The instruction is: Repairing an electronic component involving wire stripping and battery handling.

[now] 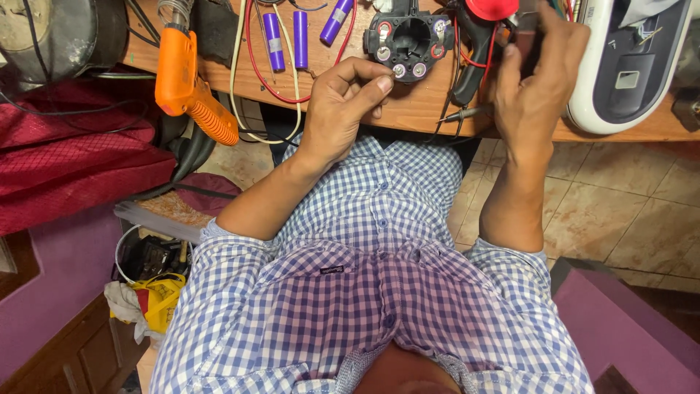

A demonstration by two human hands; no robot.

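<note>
My left hand (pixel 343 102) has thumb and forefinger pinched together at the near edge of a black round battery holder (pixel 408 40) with several metal cell ends showing. I see nothing between the fingertips. The holder lies on a wooden bench (pixel 415 109). My right hand (pixel 536 80) is closed around a dark, narrow object (pixel 526 44), mostly hidden by the fingers. A thin black probe (pixel 467 113) with a metal tip lies by the bench edge between my hands. Red wires (pixel 251 58) loop across the bench.
Three purple cylindrical cells (pixel 300 29) lie left of the holder. An orange gun-shaped tool (pixel 186 80) hangs over the bench edge at left. A white appliance (pixel 627 66) sits at right. Red fabric (pixel 73 160) and a bucket with a yellow bag (pixel 157 295) are at lower left.
</note>
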